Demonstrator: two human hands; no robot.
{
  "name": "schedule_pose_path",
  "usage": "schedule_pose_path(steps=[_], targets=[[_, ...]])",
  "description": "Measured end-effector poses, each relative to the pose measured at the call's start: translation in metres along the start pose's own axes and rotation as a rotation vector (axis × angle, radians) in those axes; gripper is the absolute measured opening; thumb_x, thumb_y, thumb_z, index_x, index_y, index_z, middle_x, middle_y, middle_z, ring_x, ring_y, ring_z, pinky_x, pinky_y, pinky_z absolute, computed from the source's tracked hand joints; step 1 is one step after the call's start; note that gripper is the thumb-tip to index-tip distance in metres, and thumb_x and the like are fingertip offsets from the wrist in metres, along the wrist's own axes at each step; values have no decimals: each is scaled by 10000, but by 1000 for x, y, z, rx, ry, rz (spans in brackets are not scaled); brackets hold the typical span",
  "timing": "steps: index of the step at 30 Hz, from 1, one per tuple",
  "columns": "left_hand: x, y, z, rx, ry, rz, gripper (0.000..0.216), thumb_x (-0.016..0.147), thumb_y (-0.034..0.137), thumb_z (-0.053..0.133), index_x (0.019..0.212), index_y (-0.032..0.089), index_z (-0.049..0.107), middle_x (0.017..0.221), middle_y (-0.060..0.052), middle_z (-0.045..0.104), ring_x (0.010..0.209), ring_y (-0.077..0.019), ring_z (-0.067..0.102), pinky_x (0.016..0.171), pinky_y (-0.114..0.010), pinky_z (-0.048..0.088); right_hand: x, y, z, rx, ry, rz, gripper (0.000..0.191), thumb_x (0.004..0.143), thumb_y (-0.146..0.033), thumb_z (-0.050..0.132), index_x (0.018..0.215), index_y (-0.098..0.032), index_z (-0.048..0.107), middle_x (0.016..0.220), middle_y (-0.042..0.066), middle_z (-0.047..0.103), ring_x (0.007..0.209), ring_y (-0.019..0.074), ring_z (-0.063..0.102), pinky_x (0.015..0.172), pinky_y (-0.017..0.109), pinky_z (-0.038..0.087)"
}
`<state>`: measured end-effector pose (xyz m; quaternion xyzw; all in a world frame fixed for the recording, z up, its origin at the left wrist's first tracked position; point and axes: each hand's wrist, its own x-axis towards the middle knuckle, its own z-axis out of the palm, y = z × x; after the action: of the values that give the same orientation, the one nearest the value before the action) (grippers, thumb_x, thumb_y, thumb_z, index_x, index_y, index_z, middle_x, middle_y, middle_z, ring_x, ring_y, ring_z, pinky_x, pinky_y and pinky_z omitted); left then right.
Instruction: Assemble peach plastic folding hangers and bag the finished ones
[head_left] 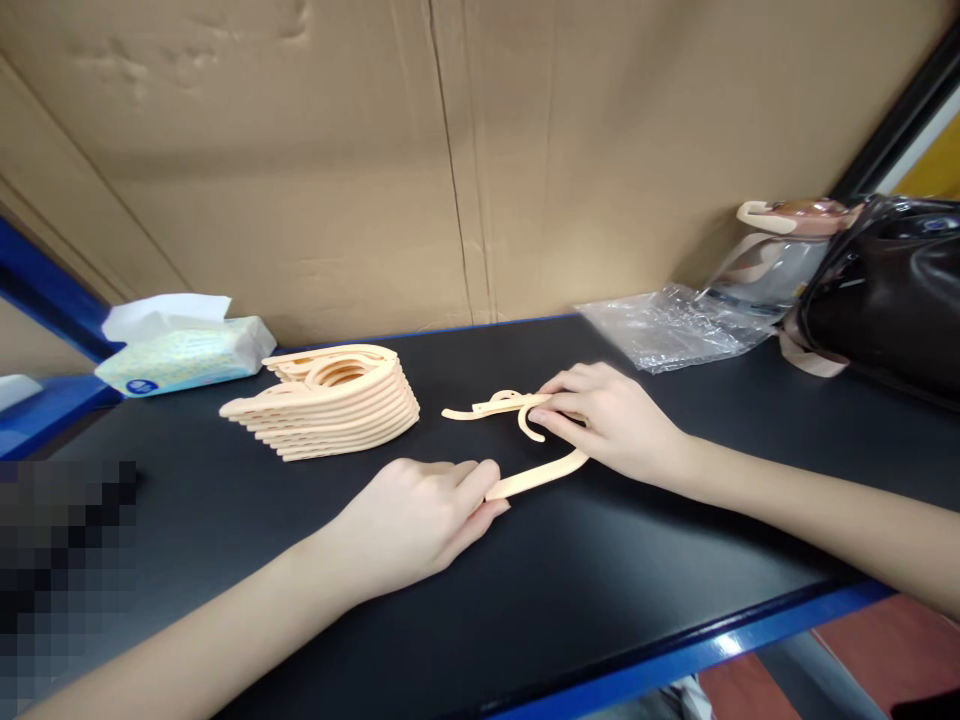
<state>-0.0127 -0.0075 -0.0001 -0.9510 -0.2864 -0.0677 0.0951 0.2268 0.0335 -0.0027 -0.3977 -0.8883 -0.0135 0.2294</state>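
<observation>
Both hands grip one peach-coloured folding clothes hanger just above the black tabletop. My left hand pinches the end of its near arm between thumb and fingers. My right hand is closed around the other end, near the hook and the joint, and its fingers cover part of them. The hook curves out to the left of the right fingers, and another thin arm points left. Left of the hands stands a neat stack of folded hangers of the same colour.
A tissue pack lies behind the stack at the left. At the back right are a crumpled clear plastic bag, a clear bottle with a pinkish lid, and a black bag. Cardboard walls the back; a blue edge borders the front.
</observation>
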Motion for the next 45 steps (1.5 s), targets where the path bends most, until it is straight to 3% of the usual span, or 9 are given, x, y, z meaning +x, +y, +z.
schedule_pose_path(steps=[6, 15, 20, 25, 28, 34, 40, 45], targets=[[-1, -4, -1, -60, 20, 16, 120, 916, 192, 381, 860, 184, 487, 677, 20, 544, 584, -136, 538, 509, -243, 343, -1, -1, 2, -39, 2, -10, 232, 953, -277, 496, 953, -217, 720, 959, 36, 652, 877, 178, 557, 816, 329, 392], [0, -7, -1, -115, 32, 42, 156, 806, 118, 380, 845, 166, 523, 743, -32, 529, 695, -183, 456, 559, -279, 371, 2, 8, 7, -74, -6, 8, 212, 931, -225, 508, 1002, -200, 706, 955, 47, 637, 828, 183, 567, 770, 334, 450], [3, -7, -5, -127, 35, 86, 183, 835, 110, 382, 861, 150, 558, 891, -74, 583, 806, -207, 494, 718, -335, 425, 3, 12, 9, -73, -23, 30, 245, 905, -144, 514, 1079, -207, 676, 968, 44, 626, 871, 189, 573, 783, 331, 464], [3, -9, -6, -57, 99, 132, 233, 869, 103, 405, 1005, 161, 585, 1123, -89, 599, 1028, -236, 506, 919, -394, 399, 3, 13, 9, -78, -28, 50, 268, 895, -129, 508, 1094, -217, 663, 979, 46, 613, 881, 185, 580, 771, 319, 473], [2, -10, -3, 33, 124, 117, 299, 876, 64, 400, 1075, 182, 589, 1166, -88, 601, 1068, -241, 518, 868, -377, 425, 4, 14, 10, -96, -18, 60, 262, 893, -131, 505, 1076, -225, 667, 980, 43, 608, 874, 185, 584, 750, 315, 472], [0, -11, 4, 83, 143, 55, 365, 858, -1, 370, 1055, 208, 595, 1113, -74, 603, 897, -199, 595, 707, -306, 469, 4, 17, 11, -109, -21, 71, 258, 906, -146, 490, 1091, -222, 653, 990, 42, 600, 867, 183, 587, 754, 312, 469], [-1, -11, 3, -43, 67, -30, 350, 859, 39, 339, 1071, 206, 561, 1406, -116, 397, 1061, -238, 568, 776, -344, 520, 4, 18, 10, -108, -22, 107, 264, 914, -183, 494, 1140, -223, 625, 1002, 43, 590, 853, 183, 587, 748, 307, 467], [0, -7, 0, -211, 87, -19, 191, 861, 148, 409, 992, 181, 543, 1364, -132, 455, 1054, -225, 588, 842, -346, 507, 4, 15, 10, -91, -24, 127, 279, 909, -199, 508, 1165, -242, 609, 1026, 37, 585, 845, 182, 587, 760, 310, 457]])
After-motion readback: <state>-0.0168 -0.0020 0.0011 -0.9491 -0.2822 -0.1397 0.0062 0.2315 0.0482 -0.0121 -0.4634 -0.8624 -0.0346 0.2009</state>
